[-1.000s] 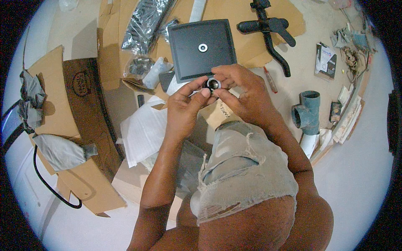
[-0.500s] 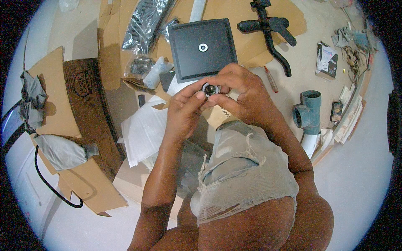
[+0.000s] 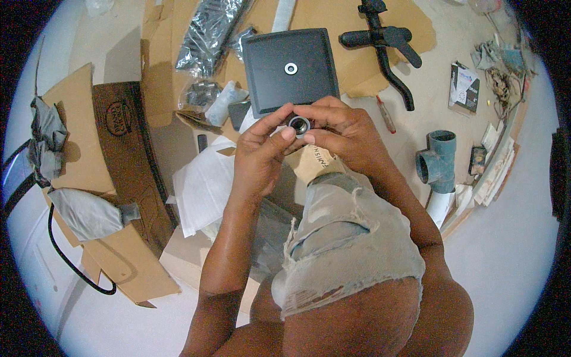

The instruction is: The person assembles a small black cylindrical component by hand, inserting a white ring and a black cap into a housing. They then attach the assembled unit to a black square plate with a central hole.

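Between both hands is a small round ring-shaped fitting (image 3: pixel 299 126) with a pale rim and a dark hollow middle. My left hand (image 3: pixel 259 153) pinches its left side between thumb and fingers. On its right side, the fingertips and thumb of my right hand (image 3: pixel 351 135) are closed on it too. Just beyond the fingers lies a square black shower head (image 3: pixel 270 83), its round pale-rimmed connector facing up. Part of its near edge is hidden by my hands.
A black mixer tap (image 3: pixel 380 37) with a curved spout lies at the far right, near a screwdriver (image 3: pixel 386 114). A grey pipe tee (image 3: pixel 441 153) stands to the right. Cardboard (image 3: pixel 143 262) and a brown box panel (image 3: pixel 122 140) lie left. Plastic-wrapped parts (image 3: pixel 209 41) sit at the back.
The right hand's fingers have shifted and straightened around the fitting, whose open ring faces up more plainly. The left hand keeps its pinch. The whole view has moved slightly.
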Available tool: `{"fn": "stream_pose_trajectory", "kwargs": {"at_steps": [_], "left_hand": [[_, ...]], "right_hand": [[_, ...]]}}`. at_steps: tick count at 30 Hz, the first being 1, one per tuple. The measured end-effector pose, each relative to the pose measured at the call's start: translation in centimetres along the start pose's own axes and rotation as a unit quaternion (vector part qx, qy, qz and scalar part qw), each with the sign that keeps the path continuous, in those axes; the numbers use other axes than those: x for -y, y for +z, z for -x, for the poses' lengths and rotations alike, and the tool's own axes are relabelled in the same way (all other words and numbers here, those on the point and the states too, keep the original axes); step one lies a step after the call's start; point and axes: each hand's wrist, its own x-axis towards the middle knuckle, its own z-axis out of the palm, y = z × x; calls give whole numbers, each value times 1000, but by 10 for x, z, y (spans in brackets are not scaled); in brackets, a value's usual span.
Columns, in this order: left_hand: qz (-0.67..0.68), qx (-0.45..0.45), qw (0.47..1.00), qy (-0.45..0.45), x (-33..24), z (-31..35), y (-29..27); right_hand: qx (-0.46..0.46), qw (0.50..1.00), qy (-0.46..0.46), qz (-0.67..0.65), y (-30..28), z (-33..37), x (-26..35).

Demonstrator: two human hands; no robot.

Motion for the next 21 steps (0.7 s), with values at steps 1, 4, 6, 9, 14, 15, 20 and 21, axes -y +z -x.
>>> {"fn": "stream_pose_trajectory", "kwargs": {"at_steps": [1,4,6,9,14,15,20,21], "left_hand": [[-2,0,1000,-3,0,0,0],[4,11,1000,-4,0,1,-2],[11,5,1000,-23,2,-1,-5],[23,0,998,-54,5,-3,-9],[-39,-18,998,-56,6,0,-9],[-73,-19,997,-35,6,2,-8],[-243,27,966,83,8,3,-4],[-274,24,957,90,8,2,-4]], "right_hand": [[1,1000,-9,-11,0,0,-2],[5,998,-1,-60,-1,2,-6],[10,996,35,-84,0,3,-8],[9,997,54,-63,3,3,-9],[2,991,102,-91,7,4,-10],[5,988,119,-98,6,3,-10],[-11,984,118,-133,5,4,-13],[-15,982,127,-141,5,5,-14]]}}
